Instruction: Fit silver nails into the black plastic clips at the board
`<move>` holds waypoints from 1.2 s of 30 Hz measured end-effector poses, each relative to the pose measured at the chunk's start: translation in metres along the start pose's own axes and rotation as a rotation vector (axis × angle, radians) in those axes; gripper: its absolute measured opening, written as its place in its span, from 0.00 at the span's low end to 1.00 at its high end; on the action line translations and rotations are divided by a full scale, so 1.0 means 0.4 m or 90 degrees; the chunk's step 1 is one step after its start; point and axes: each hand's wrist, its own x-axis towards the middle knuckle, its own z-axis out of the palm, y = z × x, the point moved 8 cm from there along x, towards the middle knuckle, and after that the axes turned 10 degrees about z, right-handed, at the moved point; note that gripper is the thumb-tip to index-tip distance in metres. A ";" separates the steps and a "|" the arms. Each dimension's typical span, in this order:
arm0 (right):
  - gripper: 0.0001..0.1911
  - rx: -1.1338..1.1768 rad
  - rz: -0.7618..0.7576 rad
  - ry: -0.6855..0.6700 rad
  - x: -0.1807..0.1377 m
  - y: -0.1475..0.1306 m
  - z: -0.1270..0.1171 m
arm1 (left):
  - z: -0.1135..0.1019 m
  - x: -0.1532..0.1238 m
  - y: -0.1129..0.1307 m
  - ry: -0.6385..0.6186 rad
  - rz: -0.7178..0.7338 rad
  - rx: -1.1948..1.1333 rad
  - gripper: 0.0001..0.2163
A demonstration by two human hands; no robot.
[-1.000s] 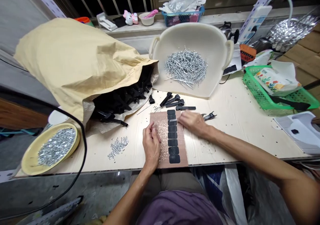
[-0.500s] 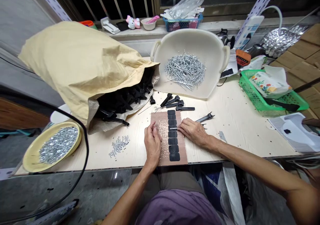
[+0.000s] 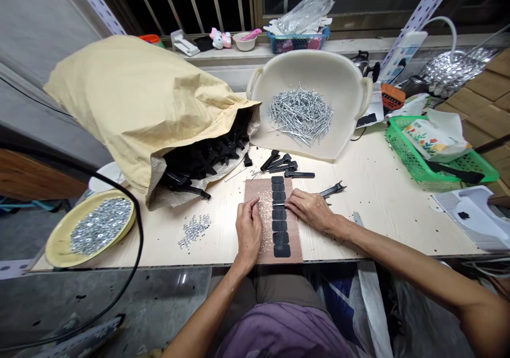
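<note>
Your right hand [image 3: 313, 212] has its grip pinched closed on a thin metal pin [image 3: 280, 205], fingertips low against the column of black pads [image 3: 280, 225]. The pin lies across that column, pointing away from your grip toward your left hand [image 3: 249, 230]. That left hand rests just across the pads, fingers curled down onto the brown board [image 3: 295, 244]. I cannot tell whether its grip is open or closed on anything. Fine silver specks [image 3: 263, 209] are scattered on the board right by its fingertips.

The board lies flat under both grips, at the near edge of the desk [image 3: 398, 214]. Just beyond your right knuckles a black forked part [image 3: 333, 189] lies on the desk. A bit further out from both grips sits a small cluster of black parts [image 3: 283, 164], just past the board's far edge.

Out to the left of your left grip there's a loose pile of small silver pieces [image 3: 194, 228]. Further that way a yellow dish [image 3: 56, 244] holds more of them.

Well beyond the grips a cream tub [image 3: 279, 71] holds a heap of nails [image 3: 302, 116]. Left of it a tan sack [image 3: 131, 103] lies on its side, with black parts spilling from its mouth. Far off to the right of your right grip stands a green basket [image 3: 404, 148].
</note>
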 end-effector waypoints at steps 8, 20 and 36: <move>0.13 -0.090 0.006 0.022 -0.002 0.073 -0.117 | 0.001 0.000 -0.001 -0.007 -0.014 0.004 0.12; 0.11 -0.116 -0.298 -0.020 0.323 -0.019 0.099 | -0.273 -0.047 -0.054 0.079 -0.003 0.214 0.11; 0.11 0.072 -0.174 0.130 0.153 -0.137 -0.055 | -0.258 0.099 -0.192 -0.134 0.024 0.658 0.12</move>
